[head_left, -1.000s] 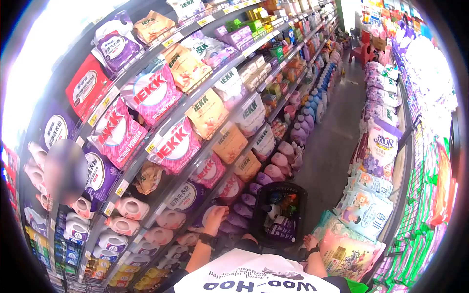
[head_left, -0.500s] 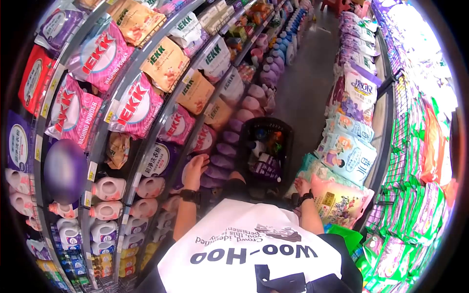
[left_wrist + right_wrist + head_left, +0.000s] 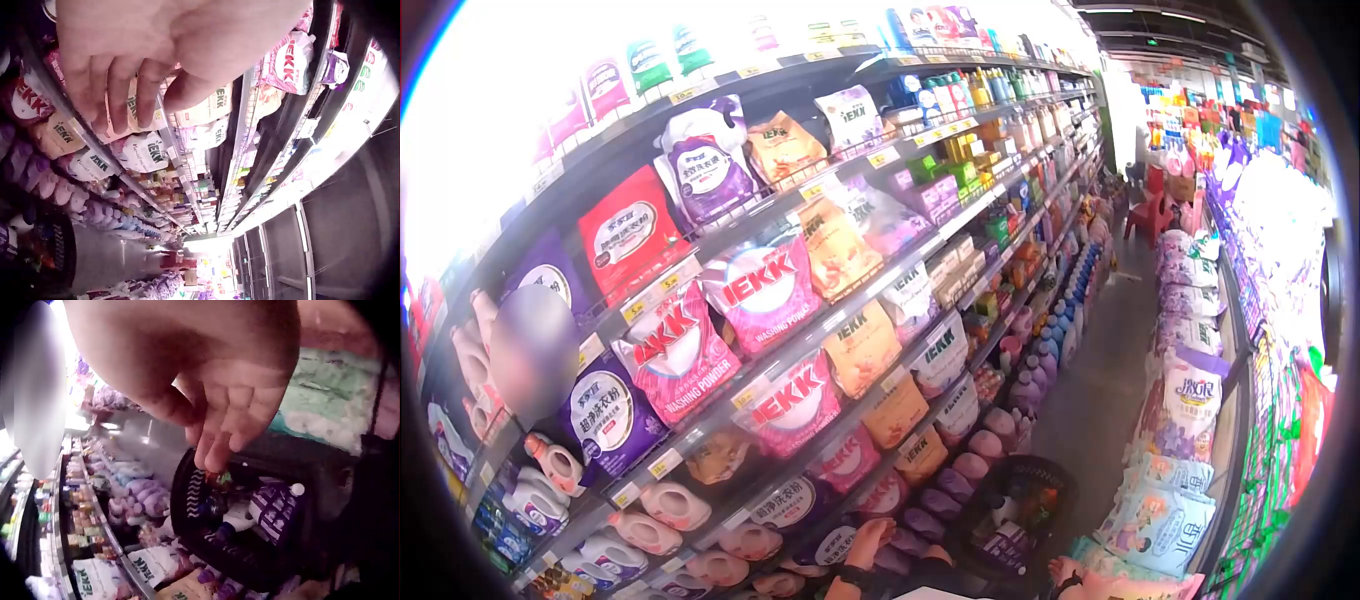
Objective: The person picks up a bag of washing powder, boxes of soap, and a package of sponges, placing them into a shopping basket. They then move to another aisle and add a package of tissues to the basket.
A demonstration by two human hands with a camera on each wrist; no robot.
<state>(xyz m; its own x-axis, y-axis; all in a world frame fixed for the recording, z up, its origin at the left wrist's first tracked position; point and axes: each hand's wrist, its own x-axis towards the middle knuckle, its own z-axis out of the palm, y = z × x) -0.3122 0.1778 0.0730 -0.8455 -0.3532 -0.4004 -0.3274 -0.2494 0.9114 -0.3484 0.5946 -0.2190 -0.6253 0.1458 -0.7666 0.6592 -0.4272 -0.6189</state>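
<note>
Head view tips up from last frame; we see more upper shelf (image 3: 780,66). Left hand (image 3: 868,546): fingers loosely bent, slightly parted, near purple bag (image 3: 836,546) on lower shelf. Right hand (image 3: 212,375): fingers close together, loosely curled, by basket (image 3: 179,515). We hold nothing.

A red chair (image 3: 1148,215) stands at the upper right of the head view, under ceiling lights (image 3: 1182,16); a red bag (image 3: 630,235) and green packs (image 3: 648,65) sit upper left
</note>
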